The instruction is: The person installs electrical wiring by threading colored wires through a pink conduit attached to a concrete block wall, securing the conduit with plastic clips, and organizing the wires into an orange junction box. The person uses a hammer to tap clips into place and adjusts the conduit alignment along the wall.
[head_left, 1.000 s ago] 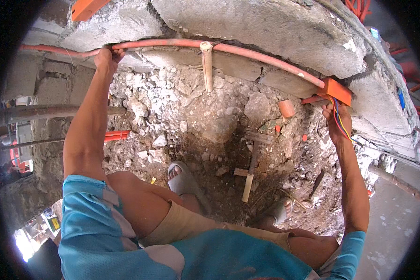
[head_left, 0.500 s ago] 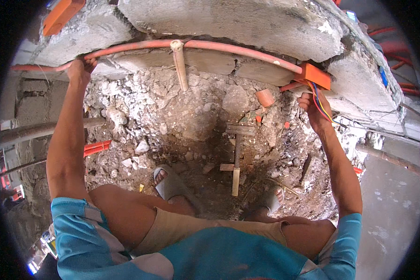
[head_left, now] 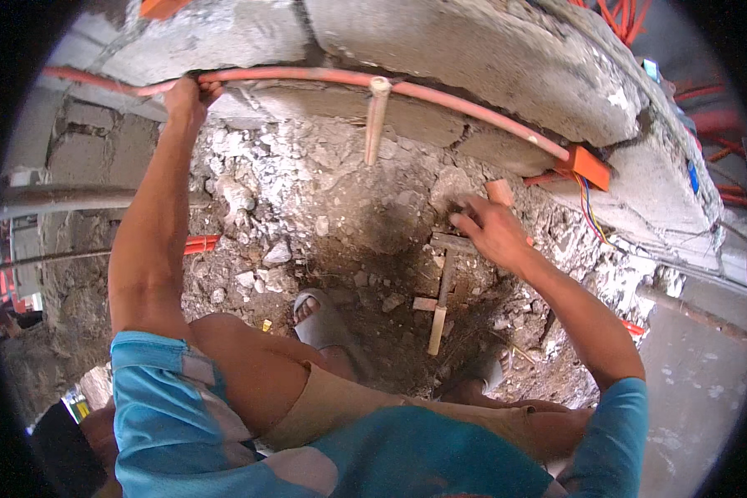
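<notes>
My left hand (head_left: 189, 95) is closed round a long orange conduit (head_left: 307, 74) that runs along the base of the concrete wall. At its right end the conduit meets an orange electrical box (head_left: 589, 168), from which several coloured wires (head_left: 589, 212) hang. My right hand (head_left: 498, 232) is over the rubble, thumb and fingers apart and slightly bent, with nothing visible in it. Just below its fingers lies a hammer (head_left: 444, 286), its head away from me and its pale handle end toward me. A pale, round-topped stake (head_left: 377, 120) stands against the conduit's middle.
Broken concrete and dirt (head_left: 349, 216) cover the ground around my sandalled feet. A brick piece (head_left: 500, 192) lies beyond my right hand. Grey pipes (head_left: 75, 197) cross at the left, near short orange tubes (head_left: 201, 244). The block wall (head_left: 473, 50) curves across the far side.
My right hand has left the wires by the orange box and moved left and nearer, over the hammer. My left hand stays on the conduit. The whole view has shifted.
</notes>
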The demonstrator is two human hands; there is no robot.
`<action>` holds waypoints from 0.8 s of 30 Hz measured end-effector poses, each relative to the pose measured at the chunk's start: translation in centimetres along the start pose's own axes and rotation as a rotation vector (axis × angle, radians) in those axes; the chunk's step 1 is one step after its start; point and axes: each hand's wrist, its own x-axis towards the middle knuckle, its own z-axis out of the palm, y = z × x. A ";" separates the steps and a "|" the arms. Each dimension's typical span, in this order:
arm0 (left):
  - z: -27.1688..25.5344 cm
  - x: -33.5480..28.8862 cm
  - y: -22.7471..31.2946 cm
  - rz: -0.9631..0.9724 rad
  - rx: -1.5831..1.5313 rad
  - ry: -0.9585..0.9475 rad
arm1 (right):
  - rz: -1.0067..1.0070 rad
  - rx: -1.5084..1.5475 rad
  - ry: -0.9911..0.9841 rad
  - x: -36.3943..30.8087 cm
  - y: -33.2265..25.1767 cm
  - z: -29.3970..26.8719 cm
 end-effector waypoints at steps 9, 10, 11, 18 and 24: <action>0.0 -1.1 0.3 0.024 -0.122 0.032 | 0.059 0.103 0.271 14.9 -11.0 7.1; 0.8 -1.7 0.2 0.029 -0.083 0.063 | 0.062 0.154 0.296 15.4 -11.6 7.3; 0.9 -1.9 0.4 0.028 -0.083 0.059 | 0.047 0.129 0.297 16.1 -11.9 7.6; 0.3 -2.7 0.9 0.051 -0.082 0.063 | -0.282 -0.220 0.023 12.0 -17.4 8.4; 1.8 -3.1 1.0 0.023 -0.104 0.030 | -0.287 0.390 -0.063 8.6 -9.0 9.2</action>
